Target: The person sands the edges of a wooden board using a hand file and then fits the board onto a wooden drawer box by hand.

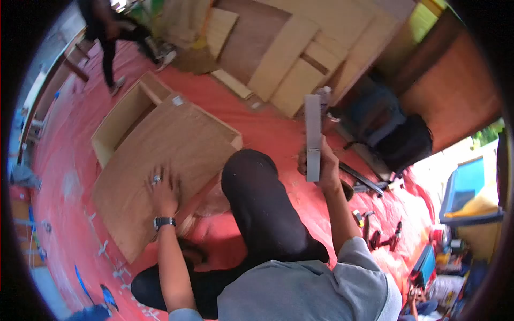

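My left hand, with a watch on the wrist and a ring, is over a brown wooden panel. Its fingers are spread and a little blurred; whether they touch the wood I cannot tell. The panel lies over an open-sided wooden box on the floor. To the right of my raised knee, my right hand is closed around a long flat grey bar, held up lengthwise. Most of the fingers are hidden behind the bar, and its exact kind is unclear.
Red sheeting covers the floor. Pale wooden boards stand at the back, with a black bag to their right. Hand tools lie at right, near a blue bin. Another person is on foot at upper left.
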Motion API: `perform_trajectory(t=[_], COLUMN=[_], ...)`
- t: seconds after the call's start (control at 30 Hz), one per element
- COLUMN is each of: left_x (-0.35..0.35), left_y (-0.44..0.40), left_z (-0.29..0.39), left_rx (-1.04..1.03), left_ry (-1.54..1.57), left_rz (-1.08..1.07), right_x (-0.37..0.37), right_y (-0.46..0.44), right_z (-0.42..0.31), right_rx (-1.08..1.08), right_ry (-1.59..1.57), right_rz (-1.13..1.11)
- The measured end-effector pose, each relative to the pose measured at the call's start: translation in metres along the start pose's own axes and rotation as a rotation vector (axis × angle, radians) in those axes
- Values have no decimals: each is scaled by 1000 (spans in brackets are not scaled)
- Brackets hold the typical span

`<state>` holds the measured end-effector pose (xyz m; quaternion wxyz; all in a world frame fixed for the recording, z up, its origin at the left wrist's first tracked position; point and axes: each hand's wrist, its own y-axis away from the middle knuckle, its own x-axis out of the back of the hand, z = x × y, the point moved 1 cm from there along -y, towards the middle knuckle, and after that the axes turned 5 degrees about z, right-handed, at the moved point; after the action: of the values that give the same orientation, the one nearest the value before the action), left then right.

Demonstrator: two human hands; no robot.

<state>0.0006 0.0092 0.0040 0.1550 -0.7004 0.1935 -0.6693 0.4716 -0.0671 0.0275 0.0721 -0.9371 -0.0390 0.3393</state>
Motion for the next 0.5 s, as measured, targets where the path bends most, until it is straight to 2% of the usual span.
perform_trajectory(t=[0.07,0.1,0.17,0.27,0.37,0.5], left_x=[13,30,28,26,22,3], left_y=[22,140,132,106,87,59], left_z=[8,9,15,28,48,71], left_rx=[-40,-30,-26,82,145,-87], left_ry=[-60,6,62,47,213,201], left_rz=[44,-234,-162,-245,-389,-269], right_x=[-14,-14,19,50,92,72], right_y=[17,115,120,124,132,92], right_z=[7,27,61,111,157,171], right_rx=[33,-298,-453,-615,-643,-720], right_ry=[11,9,-48,-121,-481,-245], right_rz=[124,280,221,423,531,513])
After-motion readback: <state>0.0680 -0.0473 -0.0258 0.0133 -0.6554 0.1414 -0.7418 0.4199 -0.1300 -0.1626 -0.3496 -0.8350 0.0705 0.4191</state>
